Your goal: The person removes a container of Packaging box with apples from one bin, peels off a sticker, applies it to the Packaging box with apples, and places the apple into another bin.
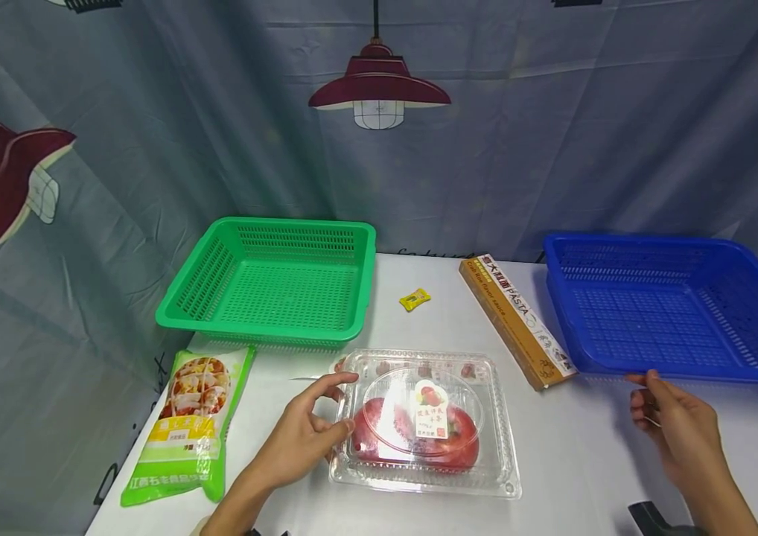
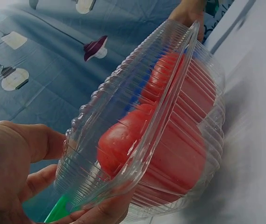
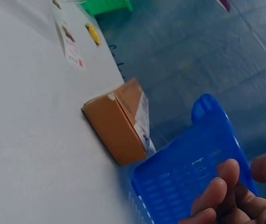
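On the white bench [image 1: 593, 447], the clear plastic clamshell of tomatoes [image 1: 424, 420] sits front centre, between the green mesh basket [image 1: 272, 281] behind-left and the blue mesh basket [image 1: 674, 305] right.

Staged recording set; printed lamp backdrop [image 1: 379, 82]; white table [image 1: 593, 447]

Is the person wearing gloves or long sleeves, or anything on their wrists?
No gloves: the left hand and right hand are bare, and both forearms are bare with no sleeves showing. Near the right wrist a dark object pokes in at the bottom edge; what it is cannot be told.
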### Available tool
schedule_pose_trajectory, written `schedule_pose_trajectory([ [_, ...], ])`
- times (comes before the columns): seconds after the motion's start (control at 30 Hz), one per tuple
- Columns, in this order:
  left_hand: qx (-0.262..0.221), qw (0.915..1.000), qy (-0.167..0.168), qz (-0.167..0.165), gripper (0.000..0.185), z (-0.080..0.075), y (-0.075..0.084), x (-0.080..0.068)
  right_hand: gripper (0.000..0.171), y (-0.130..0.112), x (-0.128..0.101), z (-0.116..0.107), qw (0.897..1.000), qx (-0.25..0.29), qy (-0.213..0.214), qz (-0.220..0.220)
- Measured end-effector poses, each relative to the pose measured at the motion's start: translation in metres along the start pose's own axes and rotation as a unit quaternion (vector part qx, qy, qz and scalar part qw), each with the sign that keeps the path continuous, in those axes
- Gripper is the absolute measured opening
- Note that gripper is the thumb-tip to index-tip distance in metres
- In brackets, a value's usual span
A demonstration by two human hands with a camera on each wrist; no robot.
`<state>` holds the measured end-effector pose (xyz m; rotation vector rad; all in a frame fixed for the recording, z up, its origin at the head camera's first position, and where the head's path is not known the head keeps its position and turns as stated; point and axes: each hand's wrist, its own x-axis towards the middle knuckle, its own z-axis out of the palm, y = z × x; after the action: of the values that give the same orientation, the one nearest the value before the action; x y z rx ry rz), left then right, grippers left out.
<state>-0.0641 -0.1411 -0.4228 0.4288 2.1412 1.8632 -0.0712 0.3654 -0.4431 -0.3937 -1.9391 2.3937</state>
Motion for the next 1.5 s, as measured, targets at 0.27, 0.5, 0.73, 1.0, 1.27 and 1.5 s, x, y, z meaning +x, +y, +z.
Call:
schedule_pose_trajectory([
  [0.27, -0.014, 0.9998, -0.011, 0.005, 0.060, 0.001, 0.010, 0.006, 0.027, 0.002, 0.004, -0.002, 0.998, 0.066, 0.018, -0.008],
  [0.5, -0.017, 0.9998, -0.010, -0.002, 0.060, 0.006, 0.025, 0.014, 0.025, 0.005, 0.006, 0.001, 0.995, 0.095, 0.019, -0.028],
  [0.73, -0.031, 0.9994, -0.010, 0.003, 0.058, 0.018, 0.040, 0.031, 0.026, 0.006, 0.006, 0.004, 0.992, 0.116, 0.033, -0.046],
  [1.0, -0.060, 0.9977, -0.015, 0.029, 0.058, 0.031, 0.060, 0.064, 0.025, 0.007, 0.008, 0.007, 0.989, 0.136, 0.030, -0.050],
  [1.27, -0.070, 0.9964, -0.020, 0.043, 0.056, 0.044, 0.083, 0.103, 0.022, 0.007, 0.008, 0.007, 0.987, 0.148, 0.032, -0.052],
  [1.5, -0.052, 0.9977, -0.005, 0.043, 0.053, 0.059, 0.097, 0.133, 0.021, 0.009, 0.006, 0.009, 0.989, 0.131, 0.061, -0.044],
])
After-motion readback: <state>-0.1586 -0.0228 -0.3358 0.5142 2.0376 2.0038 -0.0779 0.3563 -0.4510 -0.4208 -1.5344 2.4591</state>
